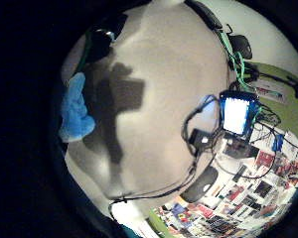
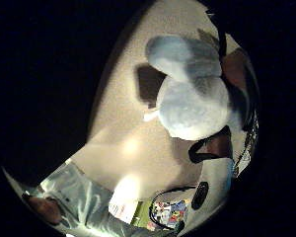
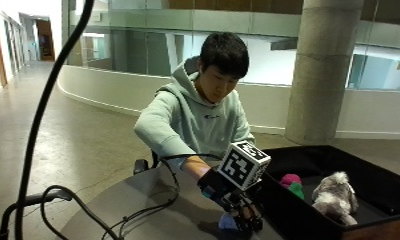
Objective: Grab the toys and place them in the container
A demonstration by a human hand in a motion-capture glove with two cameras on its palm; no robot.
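Note:
At the round table's edge a person bends over a pale blue plush toy [image 3: 226,222]. The gloved right hand [image 3: 230,198] reaches down onto it and its fingers curl round it, just in front of the black container's near wall [image 3: 300,216]. The thumb side palm view is largely filled by the blue plush toy [image 2: 192,106], with fingers either side of it. One blue limb [image 1: 74,111] shows in the little finger side palm view, above the hand's shadow on the table. Inside the container lie a grey-white plush animal [image 3: 334,192] and a pink and green toy [image 3: 292,184].
The grey table top [image 3: 140,205] carries black cables [image 3: 147,212] running to the hand. A small device with a lit screen [image 1: 236,115] and more cables lie on the table's far part. The container stands right of the hand, its walls higher than the table.

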